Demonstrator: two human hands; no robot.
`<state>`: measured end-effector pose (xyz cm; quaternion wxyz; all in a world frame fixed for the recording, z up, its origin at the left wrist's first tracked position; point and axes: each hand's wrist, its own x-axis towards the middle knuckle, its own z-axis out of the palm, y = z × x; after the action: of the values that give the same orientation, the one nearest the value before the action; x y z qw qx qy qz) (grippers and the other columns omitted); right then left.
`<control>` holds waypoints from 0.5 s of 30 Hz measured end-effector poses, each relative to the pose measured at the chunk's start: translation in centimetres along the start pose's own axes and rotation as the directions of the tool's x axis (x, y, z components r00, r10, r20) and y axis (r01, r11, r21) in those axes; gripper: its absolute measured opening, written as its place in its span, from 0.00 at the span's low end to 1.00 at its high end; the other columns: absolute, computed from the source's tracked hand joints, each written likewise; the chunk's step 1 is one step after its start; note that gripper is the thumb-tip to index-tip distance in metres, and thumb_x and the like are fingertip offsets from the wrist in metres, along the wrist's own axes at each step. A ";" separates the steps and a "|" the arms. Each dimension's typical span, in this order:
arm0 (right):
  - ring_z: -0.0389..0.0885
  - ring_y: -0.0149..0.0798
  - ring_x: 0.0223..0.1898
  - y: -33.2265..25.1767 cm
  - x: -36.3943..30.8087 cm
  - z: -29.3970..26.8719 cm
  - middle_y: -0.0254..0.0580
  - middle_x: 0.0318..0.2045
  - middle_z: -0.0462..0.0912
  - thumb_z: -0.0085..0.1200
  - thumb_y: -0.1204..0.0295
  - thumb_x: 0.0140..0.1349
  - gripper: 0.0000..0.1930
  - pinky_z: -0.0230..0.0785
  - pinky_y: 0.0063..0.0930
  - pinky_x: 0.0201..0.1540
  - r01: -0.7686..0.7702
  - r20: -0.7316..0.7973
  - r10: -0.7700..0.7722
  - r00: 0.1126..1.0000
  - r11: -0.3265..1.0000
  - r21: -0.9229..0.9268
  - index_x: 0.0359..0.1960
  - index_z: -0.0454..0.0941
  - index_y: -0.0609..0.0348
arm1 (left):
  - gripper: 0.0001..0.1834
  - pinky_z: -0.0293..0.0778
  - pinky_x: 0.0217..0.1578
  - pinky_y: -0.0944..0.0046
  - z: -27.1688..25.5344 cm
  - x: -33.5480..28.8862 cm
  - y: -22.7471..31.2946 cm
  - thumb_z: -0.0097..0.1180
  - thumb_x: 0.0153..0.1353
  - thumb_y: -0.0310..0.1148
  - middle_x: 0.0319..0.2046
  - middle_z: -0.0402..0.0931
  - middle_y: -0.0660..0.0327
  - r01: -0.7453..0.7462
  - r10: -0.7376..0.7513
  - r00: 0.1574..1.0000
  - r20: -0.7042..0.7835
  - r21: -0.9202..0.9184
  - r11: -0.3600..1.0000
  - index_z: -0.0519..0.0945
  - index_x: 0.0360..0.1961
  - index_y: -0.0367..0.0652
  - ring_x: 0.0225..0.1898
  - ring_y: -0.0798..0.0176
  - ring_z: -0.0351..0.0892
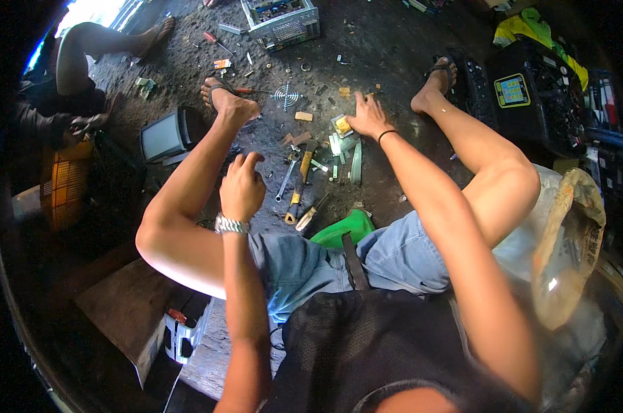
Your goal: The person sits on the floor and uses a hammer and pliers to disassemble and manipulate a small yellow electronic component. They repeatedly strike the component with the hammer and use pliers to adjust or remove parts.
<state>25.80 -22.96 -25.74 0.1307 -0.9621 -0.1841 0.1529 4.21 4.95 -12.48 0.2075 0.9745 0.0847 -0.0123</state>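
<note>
My right hand (370,117) reaches down to the ground between my feet, fingers stretched and apart. Its thumb lies against a small pale piece with a yellow block (342,125), which it does not visibly grip. Beside it lie pale green and white strips (356,164). My left hand (242,189) hangs above the ground by my left knee, fingers loosely bent. A gap shows between its thumb and index finger, with nothing seen there. Nearby lie a wrench (287,177), a hammer-like tool with a yellow-and-black handle (301,182) and a screwdriver (308,219).
A round wire fan guard (286,96) and a red-handled screwdriver (216,41) lie farther off, near an open metal case (284,31). A grey-screened box (165,134) stands left, a black case (532,96) right. Another person's leg (108,43) is far left.
</note>
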 end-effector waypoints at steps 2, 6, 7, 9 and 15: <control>0.72 0.66 0.67 0.6 0.6 3.8 0.64 0.65 0.73 0.72 0.46 0.54 0.51 0.69 0.55 0.67 0.055 -0.155 -0.030 0.988 0.986 0.159 0.73 0.62 0.62 | 0.18 0.81 0.43 0.44 4.1 -2.5 -1.1 0.54 0.58 0.23 0.38 0.80 0.49 0.133 -0.133 0.990 -0.046 0.017 0.991 0.80 0.49 0.48 0.41 0.41 0.82; 0.70 0.61 0.65 -1.2 -2.1 10.7 0.60 0.64 0.72 0.79 0.51 0.48 0.55 0.65 0.49 0.68 0.006 -0.174 0.015 0.985 0.992 0.124 0.74 0.61 0.62 | 0.23 0.76 0.59 0.46 4.1 -6.6 -2.2 0.57 0.57 0.19 0.52 0.79 0.44 0.218 -0.186 0.971 0.147 -0.245 0.945 0.82 0.55 0.43 0.57 0.39 0.79; 0.72 0.62 0.63 -0.1 -2.0 12.0 0.59 0.62 0.72 0.78 0.58 0.49 0.51 0.67 0.52 0.65 -0.119 -0.222 0.168 0.960 0.969 0.218 0.73 0.62 0.58 | 0.21 0.75 0.60 0.48 1.1 -5.1 -1.2 0.60 0.57 0.19 0.51 0.80 0.45 0.152 -0.183 0.981 -0.067 -0.324 0.934 0.82 0.54 0.40 0.57 0.39 0.79; 0.76 0.61 0.59 -2.1 -1.9 11.8 0.60 0.57 0.76 0.76 0.61 0.51 0.46 0.72 0.51 0.59 -0.181 -0.215 0.236 0.948 0.952 0.246 0.70 0.65 0.60 | 0.21 0.73 0.62 0.51 -5.0 -5.2 -3.1 0.62 0.56 0.17 0.52 0.80 0.49 0.080 -0.176 0.887 -0.427 -0.233 0.969 0.81 0.53 0.36 0.56 0.44 0.79; 0.82 0.36 0.27 -1.2 -1.8 6.9 0.35 0.25 0.85 0.79 0.52 0.48 0.23 0.75 0.38 0.34 -0.344 0.060 0.477 0.877 0.535 0.772 0.28 0.85 0.60 | 0.48 0.64 0.70 0.40 -22.7 1.6 -15.2 0.61 0.48 0.16 0.70 0.67 0.48 0.273 0.225 0.630 -0.743 0.483 0.832 0.67 0.74 0.50 0.72 0.39 0.65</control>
<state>21.44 -21.24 -31.30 0.4978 -0.8397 0.1404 0.1657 2.94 28.09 2.10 -0.1413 0.8974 0.1717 0.3810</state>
